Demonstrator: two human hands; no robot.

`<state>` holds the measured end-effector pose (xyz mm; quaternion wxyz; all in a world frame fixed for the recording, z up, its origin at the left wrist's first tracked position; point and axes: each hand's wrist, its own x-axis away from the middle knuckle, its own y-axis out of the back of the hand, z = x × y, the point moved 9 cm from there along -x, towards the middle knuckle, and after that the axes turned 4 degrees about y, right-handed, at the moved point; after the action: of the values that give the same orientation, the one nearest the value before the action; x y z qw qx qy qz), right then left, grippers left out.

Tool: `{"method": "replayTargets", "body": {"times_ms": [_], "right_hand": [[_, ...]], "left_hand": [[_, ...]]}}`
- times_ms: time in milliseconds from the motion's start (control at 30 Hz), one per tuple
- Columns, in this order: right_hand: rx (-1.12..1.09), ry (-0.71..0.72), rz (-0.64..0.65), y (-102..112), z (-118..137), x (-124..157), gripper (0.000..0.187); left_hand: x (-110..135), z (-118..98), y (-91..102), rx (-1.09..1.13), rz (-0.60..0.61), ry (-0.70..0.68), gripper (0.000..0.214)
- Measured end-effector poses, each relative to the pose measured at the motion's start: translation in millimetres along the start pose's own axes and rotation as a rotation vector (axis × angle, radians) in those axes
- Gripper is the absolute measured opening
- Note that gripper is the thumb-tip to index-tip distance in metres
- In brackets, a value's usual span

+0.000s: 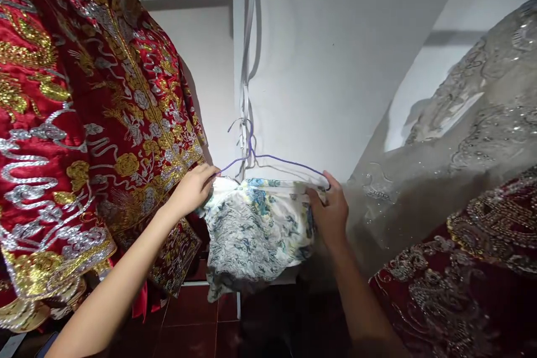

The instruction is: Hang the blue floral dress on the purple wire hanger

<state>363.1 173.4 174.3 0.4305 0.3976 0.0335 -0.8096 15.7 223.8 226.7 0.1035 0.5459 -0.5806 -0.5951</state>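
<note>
A purple wire hanger (289, 161) is held up in front of me, with a white garment patterned in blue and yellow (255, 229) hanging along its lower side. My left hand (196, 185) grips the hanger's left end together with the cloth. At the opposite end, my right hand (331, 207) pinches the hanger and the garment's upper corner between thumb and fingers. The hanger's hook points up and to the left, in front of white cords. The hanger's bottom bar cannot be seen behind the cloth.
Close on the left hangs a red jacket (126, 100) with gold and silver embroidery. To the right are a pale beaded gown (495, 100) and a dark red embroidered garment (453, 285). White cords (248, 39) run down the wall (335, 56). Below lies a dark red tiled floor (188, 324).
</note>
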Motion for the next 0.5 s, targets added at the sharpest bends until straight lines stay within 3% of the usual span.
{"method": "replayTargets", "body": {"times_ms": [167, 333, 500], "right_hand": [[0.153, -0.079, 0.337, -5.8, -0.1, -26.4, 0.056], [0.101, -0.078, 0.281, 2.1, 17.3, -34.0, 0.043], [-0.187, -0.252, 0.701, -6.2, 6.9, -26.0, 0.040]], "left_hand": [[3.6, 11.1, -0.7, -0.042, -0.017, 0.172, 0.028], [11.1, 25.1, 4.7, 0.006, -0.028, 0.297, 0.036], [-3.0, -7.8, 16.6, 0.103, -0.113, 0.151, 0.032]]}}
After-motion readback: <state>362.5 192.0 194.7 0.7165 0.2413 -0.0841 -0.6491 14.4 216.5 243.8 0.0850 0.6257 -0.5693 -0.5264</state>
